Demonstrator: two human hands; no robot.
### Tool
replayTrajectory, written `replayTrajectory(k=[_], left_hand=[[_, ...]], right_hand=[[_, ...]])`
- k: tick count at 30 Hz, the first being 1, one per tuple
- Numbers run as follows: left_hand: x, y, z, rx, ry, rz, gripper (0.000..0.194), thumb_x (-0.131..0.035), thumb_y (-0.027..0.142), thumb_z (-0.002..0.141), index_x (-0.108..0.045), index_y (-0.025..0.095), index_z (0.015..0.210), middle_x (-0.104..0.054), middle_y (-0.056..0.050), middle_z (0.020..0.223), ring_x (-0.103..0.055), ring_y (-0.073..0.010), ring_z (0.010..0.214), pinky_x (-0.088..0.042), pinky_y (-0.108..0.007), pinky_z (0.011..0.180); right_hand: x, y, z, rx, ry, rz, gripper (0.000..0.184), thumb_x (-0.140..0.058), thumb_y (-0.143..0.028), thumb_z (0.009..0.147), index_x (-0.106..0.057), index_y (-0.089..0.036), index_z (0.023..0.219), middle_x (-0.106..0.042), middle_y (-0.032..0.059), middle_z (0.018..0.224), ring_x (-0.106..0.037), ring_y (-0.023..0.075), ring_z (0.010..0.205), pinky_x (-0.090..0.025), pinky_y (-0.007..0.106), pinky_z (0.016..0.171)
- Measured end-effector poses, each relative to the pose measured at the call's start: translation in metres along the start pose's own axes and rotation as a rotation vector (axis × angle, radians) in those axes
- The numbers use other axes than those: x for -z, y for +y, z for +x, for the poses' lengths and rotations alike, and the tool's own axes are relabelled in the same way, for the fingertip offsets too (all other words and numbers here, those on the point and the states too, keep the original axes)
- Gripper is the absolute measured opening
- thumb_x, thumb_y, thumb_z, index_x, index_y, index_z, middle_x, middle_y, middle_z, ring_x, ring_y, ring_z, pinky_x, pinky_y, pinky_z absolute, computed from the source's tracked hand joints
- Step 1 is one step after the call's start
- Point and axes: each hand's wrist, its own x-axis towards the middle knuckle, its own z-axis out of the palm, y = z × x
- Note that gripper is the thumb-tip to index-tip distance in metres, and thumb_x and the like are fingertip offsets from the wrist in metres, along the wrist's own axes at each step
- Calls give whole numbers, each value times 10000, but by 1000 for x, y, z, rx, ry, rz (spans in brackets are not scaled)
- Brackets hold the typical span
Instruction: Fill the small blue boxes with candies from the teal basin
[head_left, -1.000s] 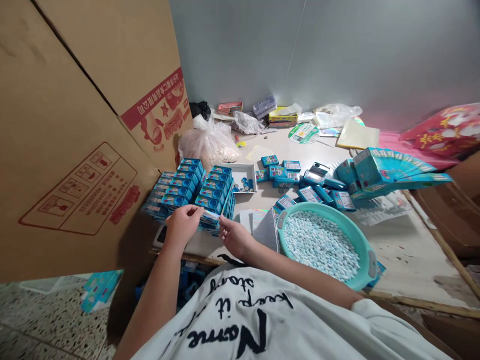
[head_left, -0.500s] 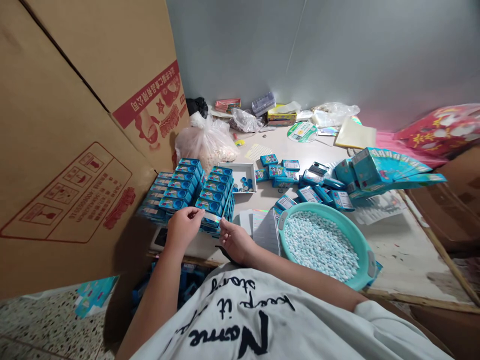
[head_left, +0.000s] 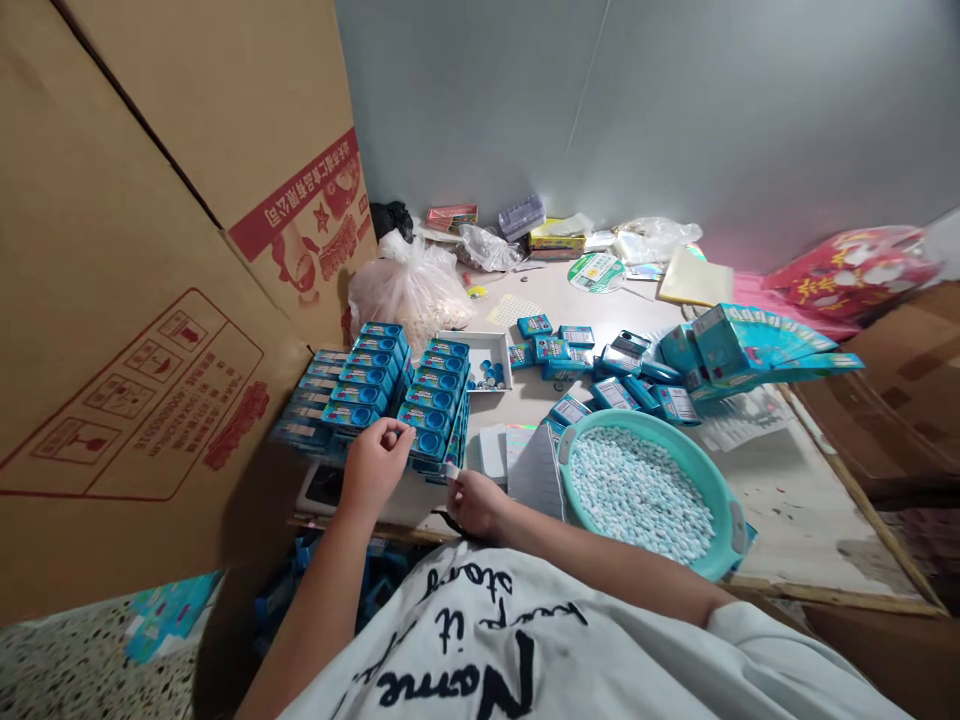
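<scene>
The right hand pinches a small pale strip at the five o'clock edge of the stacked blue boxes, while the left hand curls at their seven o'clock, its hold unclear.

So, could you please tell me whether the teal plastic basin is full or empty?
Full, or nearly so: the teal plastic basin holds a heap of small pale blue pieces covering its whole floor.
</scene>
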Motion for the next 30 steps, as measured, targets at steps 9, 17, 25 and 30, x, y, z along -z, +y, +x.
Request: replayTrajectory(k=[9,17,25,30], left_hand=[[7,-1,-29,-57,-2,-281,266,-650,472,870,-699,214,912,-695,-43,861,-607,-187,768,-452,-278,743],[13,8,-45,301,-411,-995,680,-652,667,833,-599,178,1304,-696,-108,1052,-615,-157,740,-461,-249,582],[10,11,-28,387,-252,-972,426,-882,502,622,-706,151,785,-688,-29,738,-571,-109,647,-474,-223,628],[8,5,-20,127,-94,-552,319,-712,503,799,-733,186,778,-706,-42,761,-595,-176,732,-452,-281,709]], right_hand=[[-19,-35,-58,284,-65,5,308,-923,-328,605,-684,-184,735,-600,-35,658,-456,83,570,-384,236,553],[-38,-40,-92,382,-220,-98,308,-928,-381,612,-706,-182,690,-579,-28,607,-481,96,598,-375,247,601],[-37,-32,-83,359,-182,-56,336,-948,-369,579,-702,-174,698,-579,-36,587,-474,87,573,-378,238,580],[-33,-27,-68,312,-104,-48,373,-957,-365,552,-701,-154,721,-561,-46,598,-482,76,576,-375,221,566]])
